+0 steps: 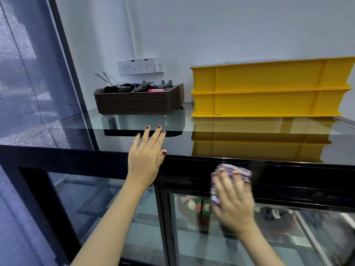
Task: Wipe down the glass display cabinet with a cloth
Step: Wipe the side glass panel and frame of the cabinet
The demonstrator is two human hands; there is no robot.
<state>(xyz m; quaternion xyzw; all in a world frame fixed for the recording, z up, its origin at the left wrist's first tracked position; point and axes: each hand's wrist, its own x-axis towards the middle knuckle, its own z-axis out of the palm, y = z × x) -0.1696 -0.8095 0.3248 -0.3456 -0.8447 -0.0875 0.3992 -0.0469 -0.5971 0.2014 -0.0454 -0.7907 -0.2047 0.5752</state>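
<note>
The glass display cabinet (86, 158) has a black frame, a glossy dark top and glass sliding doors below. My left hand (147, 153) lies flat on the cabinet's top near its front edge, fingers straight and spread. My right hand (233, 198), blurred by motion, presses a purple and white cloth (231, 168) against the black upper rail of the cabinet's front. The fingers lie spread over the cloth. Part of the cloth is hidden under the hand.
A stack of brown trays (140, 101) with clips and a pink item stands at the back of the top. Stacked yellow crates (269, 89) stand to its right. Wall sockets (140, 66) sit behind. Cakes (194, 210) show inside the cabinet. A glass partition (28, 83) rises at left.
</note>
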